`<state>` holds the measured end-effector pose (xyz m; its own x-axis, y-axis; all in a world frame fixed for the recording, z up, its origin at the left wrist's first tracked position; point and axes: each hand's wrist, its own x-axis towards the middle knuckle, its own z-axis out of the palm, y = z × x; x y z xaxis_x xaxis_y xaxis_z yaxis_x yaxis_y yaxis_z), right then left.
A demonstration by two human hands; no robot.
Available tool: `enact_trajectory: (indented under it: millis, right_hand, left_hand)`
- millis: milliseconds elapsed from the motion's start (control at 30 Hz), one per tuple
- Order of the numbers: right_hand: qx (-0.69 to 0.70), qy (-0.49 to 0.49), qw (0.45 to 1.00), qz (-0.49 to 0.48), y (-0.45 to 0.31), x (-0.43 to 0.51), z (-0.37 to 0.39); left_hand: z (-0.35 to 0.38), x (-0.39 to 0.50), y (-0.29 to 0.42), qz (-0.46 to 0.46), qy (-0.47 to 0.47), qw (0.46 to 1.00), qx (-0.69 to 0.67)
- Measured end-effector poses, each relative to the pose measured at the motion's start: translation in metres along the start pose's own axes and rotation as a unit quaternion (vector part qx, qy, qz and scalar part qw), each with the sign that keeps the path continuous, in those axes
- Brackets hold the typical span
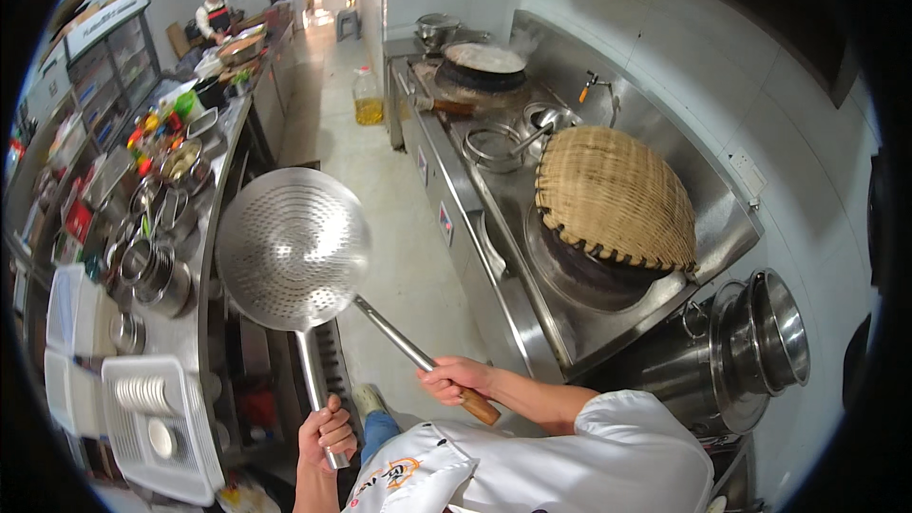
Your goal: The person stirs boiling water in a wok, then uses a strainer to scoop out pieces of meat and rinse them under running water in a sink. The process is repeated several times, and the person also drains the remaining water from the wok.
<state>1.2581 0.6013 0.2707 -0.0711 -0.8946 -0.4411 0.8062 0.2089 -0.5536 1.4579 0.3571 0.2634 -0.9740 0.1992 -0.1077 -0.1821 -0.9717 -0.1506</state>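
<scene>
My left hand (328, 434) grips the metal handle of a large perforated strainer ladle (293, 249), its round bowl raised above the aisle beside the left counter. My right hand (456, 381) is closed around a long-handled metal cooking tool (395, 333) with a wooden grip end. The tool's head is hidden behind the strainer bowl, so I cannot tell its kind. To the right, a woven bamboo cover (616, 196) sits tilted over a wok burner (605, 278) on the steel stove.
Farther along the stove, a wok of steaming pale contents (484, 57) stands near a tap (590, 85). Steel pots (741, 335) are at right. The left counter (203, 228) carries bowls and containers, with a white dish basket (196, 442). An oil jug (368, 96) stands on the floor; a person (214, 14) is beyond.
</scene>
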Motion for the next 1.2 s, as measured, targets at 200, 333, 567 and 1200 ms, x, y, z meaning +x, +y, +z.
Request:
enact_trajectory:
  millis: [200,333,567,1200]
  right_hand:
    - [0.125,0.025,0.988,-0.091,-0.072,0.044,-0.033]
    - [0.177,0.103,0.968,-0.144,-0.137,0.066,-0.044]
    - [0.068,0.356,0.862,-0.355,-0.232,0.075,-0.077]
    - [-0.148,0.544,0.663,-0.493,-0.644,0.081,-0.309]
  left_hand:
    - [0.023,0.141,0.124,-0.185,0.072,0.979,0.039]
    - [0.064,0.226,0.185,-0.245,0.075,0.954,0.157]
    - [0.117,0.352,0.266,-0.229,0.058,0.954,0.186]
    - [0.157,0.601,0.426,-0.036,0.113,0.989,0.087]
